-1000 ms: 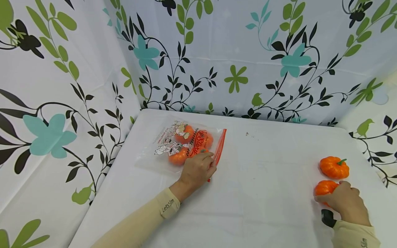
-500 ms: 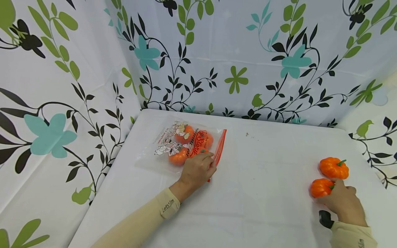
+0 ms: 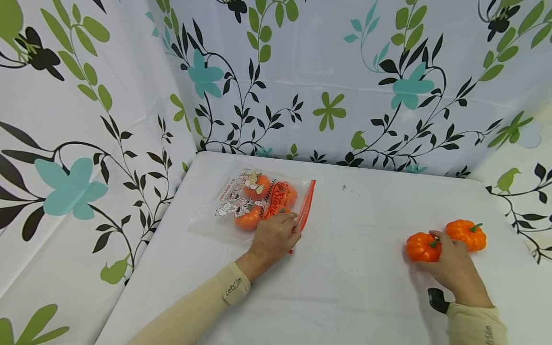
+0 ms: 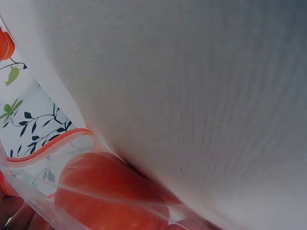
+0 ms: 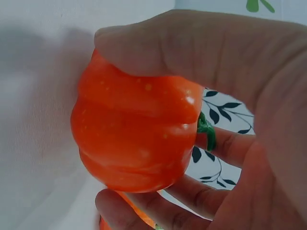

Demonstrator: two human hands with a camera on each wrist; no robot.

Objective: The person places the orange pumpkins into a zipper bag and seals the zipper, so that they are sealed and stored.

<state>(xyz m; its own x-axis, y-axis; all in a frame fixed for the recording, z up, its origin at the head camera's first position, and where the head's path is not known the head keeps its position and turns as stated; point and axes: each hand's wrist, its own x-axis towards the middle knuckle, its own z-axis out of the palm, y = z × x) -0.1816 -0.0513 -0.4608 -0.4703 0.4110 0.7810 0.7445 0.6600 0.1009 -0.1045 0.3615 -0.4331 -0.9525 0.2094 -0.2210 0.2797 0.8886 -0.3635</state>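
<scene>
- Fingers (image 5: 117, 213) of the right hand (image 3: 458, 268) wrapped round a pumpkin (image 3: 422, 247), toward the surface's (image 3: 366, 287) right edge
- second pumpkin (image 3: 465, 235) just beside it, closer to that edge
- left hand (image 3: 273, 238) gripping the bag (image 3: 269, 199) near the far left corner, pumpkins inside

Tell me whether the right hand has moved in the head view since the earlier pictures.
Yes: holding a pumpkin, the right hand has moved left, toward the unmoved bag.

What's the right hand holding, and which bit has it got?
An orange pumpkin. The right hand grips it round its sides, thumb on one side and fingers opposite, with the green stem towards the palm.
</scene>
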